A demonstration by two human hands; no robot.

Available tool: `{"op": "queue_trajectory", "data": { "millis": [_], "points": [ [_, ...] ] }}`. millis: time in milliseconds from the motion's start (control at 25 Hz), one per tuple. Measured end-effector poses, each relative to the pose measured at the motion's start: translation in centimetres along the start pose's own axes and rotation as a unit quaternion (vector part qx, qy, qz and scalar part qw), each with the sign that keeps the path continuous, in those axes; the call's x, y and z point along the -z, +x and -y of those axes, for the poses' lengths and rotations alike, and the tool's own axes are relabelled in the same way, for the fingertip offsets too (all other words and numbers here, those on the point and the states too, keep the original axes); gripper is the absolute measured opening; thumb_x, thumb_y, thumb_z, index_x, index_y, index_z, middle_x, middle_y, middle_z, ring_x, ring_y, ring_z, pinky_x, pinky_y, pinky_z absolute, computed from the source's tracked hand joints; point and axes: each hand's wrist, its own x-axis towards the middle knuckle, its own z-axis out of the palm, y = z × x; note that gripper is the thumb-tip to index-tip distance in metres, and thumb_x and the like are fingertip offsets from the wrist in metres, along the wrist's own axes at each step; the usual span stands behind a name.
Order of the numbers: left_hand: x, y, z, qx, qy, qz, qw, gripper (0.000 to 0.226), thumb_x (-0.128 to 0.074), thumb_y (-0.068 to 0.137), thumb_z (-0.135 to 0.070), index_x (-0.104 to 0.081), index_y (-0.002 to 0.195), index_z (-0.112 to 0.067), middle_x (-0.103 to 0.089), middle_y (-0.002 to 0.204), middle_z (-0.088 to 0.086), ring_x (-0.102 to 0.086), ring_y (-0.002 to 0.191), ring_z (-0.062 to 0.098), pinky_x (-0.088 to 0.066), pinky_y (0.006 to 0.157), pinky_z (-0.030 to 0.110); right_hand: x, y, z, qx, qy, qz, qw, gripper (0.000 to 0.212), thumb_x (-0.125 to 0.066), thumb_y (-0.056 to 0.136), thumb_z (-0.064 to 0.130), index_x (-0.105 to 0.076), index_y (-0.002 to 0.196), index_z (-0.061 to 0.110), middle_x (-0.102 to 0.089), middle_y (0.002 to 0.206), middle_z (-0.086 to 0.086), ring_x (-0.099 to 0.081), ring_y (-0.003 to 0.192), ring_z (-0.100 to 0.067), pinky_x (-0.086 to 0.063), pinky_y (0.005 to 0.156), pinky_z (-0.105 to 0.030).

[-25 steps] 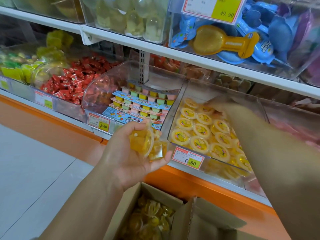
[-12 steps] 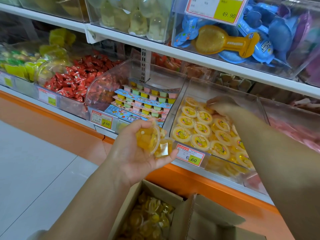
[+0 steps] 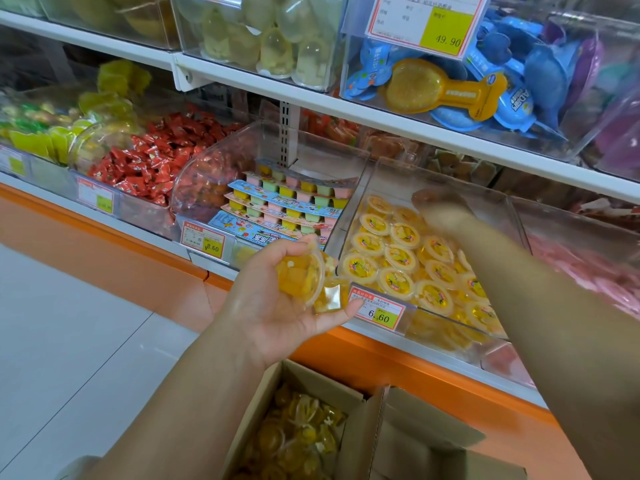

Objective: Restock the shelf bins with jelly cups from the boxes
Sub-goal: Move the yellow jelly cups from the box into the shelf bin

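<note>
My left hand (image 3: pixel 277 306) is palm up in front of the shelf and grips a couple of yellow jelly cups (image 3: pixel 303 277). My right hand (image 3: pixel 438 209) reaches into the clear shelf bin (image 3: pixel 377 174) over rows of yellow jelly cups (image 3: pixel 398 258); it is motion-blurred, and whether it holds a cup I cannot tell. Below my arms an open cardboard box (image 3: pixel 277 375) is full of the same yellow cups (image 3: pixel 298 438).
A bin of multicolour jelly trays (image 3: pixel 287 202) stands left of the yellow bin, then red wrapped sweets (image 3: pixel 156 161). The upper shelf (image 3: pixel 346 105) overhangs the bins. An orange base (image 3: pixel 415 365) runs below, with white floor tiles (image 3: pixel 69 323) at left.
My right hand has drawn back slightly from the bin's far end toward its middle. My left hand has stayed in place with its cups.
</note>
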Motion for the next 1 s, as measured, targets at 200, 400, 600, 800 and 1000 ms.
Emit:
{"op": "queue_trajectory", "data": {
  "millis": [200, 400, 600, 800, 1000],
  "points": [
    [-0.4, -0.1, 0.5, -0.004, 0.02, 0.031, 0.999, 0.031, -0.063, 0.088, -0.016, -0.074, 0.116, -0.023, -0.069, 0.118, 0.017, -0.07, 0.1, 0.041, -0.056, 0.078, 0.064, 1.5, -7.5, 4.0, 0.079, 0.18, 0.025, 0.98, 0.02, -0.055, 0.096, 0.025, -0.069, 0.104, 0.014, -0.065, 0.088, 0.0, -0.057, 0.071, -0.01, -0.044, 0.061, -0.018],
    [-0.9, 0.1, 1.5, 0.003, 0.084, 0.042, 0.996, 0.035, -0.06, 0.09, -0.018, -0.071, 0.121, -0.029, -0.066, 0.128, 0.015, -0.065, 0.113, 0.035, -0.056, 0.079, 0.062, 2.0, -14.4, 7.6, 0.135, 0.186, 0.221, 0.948, 0.036, -0.06, 0.087, 0.049, -0.069, 0.082, 0.015, -0.067, 0.072, 0.006, -0.062, 0.067, -0.006, -0.045, 0.055, -0.02],
    [-0.9, 0.4, 1.8, 0.005, 0.099, 0.075, 0.992, 0.052, -0.058, 0.089, -0.014, -0.057, 0.136, -0.038, -0.062, 0.132, 0.013, -0.065, 0.112, 0.035, -0.057, 0.076, 0.059, 1.9, -13.9, 7.0, 0.033, 0.262, 0.258, 0.929, 0.015, -0.069, 0.087, 0.017, -0.065, 0.072, 0.012, -0.064, 0.059, 0.002, -0.06, 0.054, -0.008, -0.046, 0.048, -0.02],
    [-0.4, 0.6, 1.2, -0.01, 0.041, 0.048, 0.998, 0.053, -0.067, 0.079, -0.012, -0.059, 0.131, -0.017, -0.064, 0.124, 0.026, -0.068, 0.105, 0.044, -0.058, 0.07, 0.056, 4.7, -6.4, 2.0, -0.071, 0.289, -0.031, 0.954, 0.017, -0.069, 0.087, 0.016, -0.063, 0.071, 0.017, -0.066, 0.06, 0.0, -0.062, 0.062, -0.018, -0.058, 0.068, -0.033],
    [-0.3, 0.6, 0.8, 0.006, -0.009, 0.056, 0.998, 0.055, -0.064, 0.069, -0.019, -0.061, 0.12, 0.0, -0.068, 0.111, 0.026, -0.064, 0.113, 0.04, -0.06, 0.07, 0.052, 4.3, 0.3, -2.1, -0.137, 0.047, -0.103, 0.984, 0.019, -0.064, 0.087, 0.024, -0.054, 0.077, 0.012, -0.062, 0.097, -0.014, -0.063, 0.098, -0.03, -0.053, 0.087, -0.038]
  ]
}}
